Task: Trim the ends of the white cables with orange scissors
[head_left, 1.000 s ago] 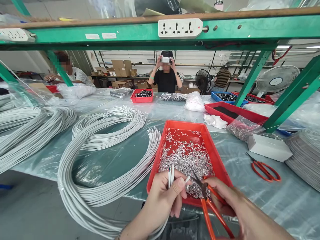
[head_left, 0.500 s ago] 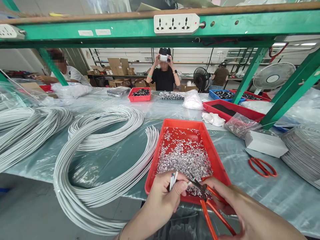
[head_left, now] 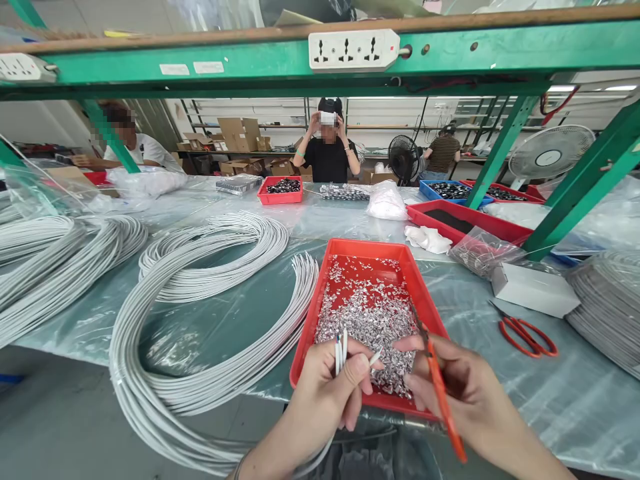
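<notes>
My left hand (head_left: 327, 387) is closed around several white cables (head_left: 345, 348), whose ends stick up past the fingers. One cable end points right from between my thumb and forefinger, towards my other hand. My right hand (head_left: 465, 383) grips orange-handled scissors (head_left: 439, 393), blades up and handles down; its thumb and forefinger are apart, close to that cable end. Both hands are over the near end of a red tray (head_left: 367, 248), which holds many small silvery pieces (head_left: 370, 310). To the left lies a coiled bundle of white cable (head_left: 131, 333).
A second pair of orange-handled scissors (head_left: 527, 335) lies right, near a white box (head_left: 535, 290) and grey cable coil (head_left: 610, 307). More coils (head_left: 90, 257) lie left. A green shelf frame (head_left: 240, 60) crosses overhead. A person (head_left: 327, 150) stands opposite, hands at their headgear.
The scissors have come away from the cable end and turned upright in my right hand, with thumb and forefinger now extended towards the cable. My left hand stays nearly in place.
</notes>
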{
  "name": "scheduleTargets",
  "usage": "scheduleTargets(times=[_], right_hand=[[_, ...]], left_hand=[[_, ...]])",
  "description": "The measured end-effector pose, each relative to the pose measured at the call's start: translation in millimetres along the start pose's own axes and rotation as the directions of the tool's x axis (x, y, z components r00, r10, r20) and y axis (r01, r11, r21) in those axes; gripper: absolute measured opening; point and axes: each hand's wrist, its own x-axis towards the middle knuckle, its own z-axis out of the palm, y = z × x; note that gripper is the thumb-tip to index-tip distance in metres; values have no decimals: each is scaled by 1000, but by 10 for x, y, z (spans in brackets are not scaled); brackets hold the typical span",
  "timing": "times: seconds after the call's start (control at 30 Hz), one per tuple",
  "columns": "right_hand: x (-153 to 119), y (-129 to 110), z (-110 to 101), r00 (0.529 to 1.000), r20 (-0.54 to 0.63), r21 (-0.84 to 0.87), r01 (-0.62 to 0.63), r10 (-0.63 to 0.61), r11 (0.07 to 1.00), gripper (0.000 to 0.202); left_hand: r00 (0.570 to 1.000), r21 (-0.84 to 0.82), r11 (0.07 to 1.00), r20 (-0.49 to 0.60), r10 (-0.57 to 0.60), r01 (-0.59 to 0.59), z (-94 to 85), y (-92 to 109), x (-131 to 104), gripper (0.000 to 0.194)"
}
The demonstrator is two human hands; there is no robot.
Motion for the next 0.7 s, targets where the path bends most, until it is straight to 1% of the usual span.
scheduleTargets(times=[0.07, 0.13, 0.2, 0.3, 0.4, 0.5, 0.6, 0.63, 0.67, 0.7], right_hand=[[58, -45, 55, 999, 38, 55, -28, 26, 998, 29], [119, -56, 81, 998, 60, 89, 14, -19, 996, 29], [168, -28, 83, 994, 75, 105, 72, -80, 992, 23], [203, 46, 56, 984, 120, 75, 123, -131, 990, 16], [196, 84, 25, 979, 141, 11, 150, -150, 989, 19], [183, 56, 23, 980, 147, -21, 135, -131, 991, 19], [204, 11, 45, 960, 264, 81, 75, -94, 994, 19], [220, 5, 50, 956, 278, 104, 68, -95, 992, 19], [241, 4, 50, 963, 250, 99, 76, -99, 992, 19], [263, 10, 46, 978, 181, 59, 96, -105, 994, 18]], left_hand=[[1000, -5, 1000, 24, -15, 16, 20, -6, -4, 42], [999, -2, 1000, 44, -22, 22, 26, -24, -7, 42], [998, 12, 1000, 57, -27, 27, 17, -51, -7, 43], [994, 16, 999, 99, -42, 41, -6, -86, -2, 42], [986, -13, 998, 159, -53, 56, -16, -94, 4, 42], [981, -25, 996, 177, -77, 82, -14, -93, 6, 41], [961, 6, 991, 244, -129, 132, -7, -99, 10, 43], [956, 22, 990, 261, -138, 137, -2, -100, 15, 44], [956, 28, 991, 259, -137, 134, 5, -100, 21, 44], [964, 25, 992, 234, -127, 124, 14, -96, 28, 42]])
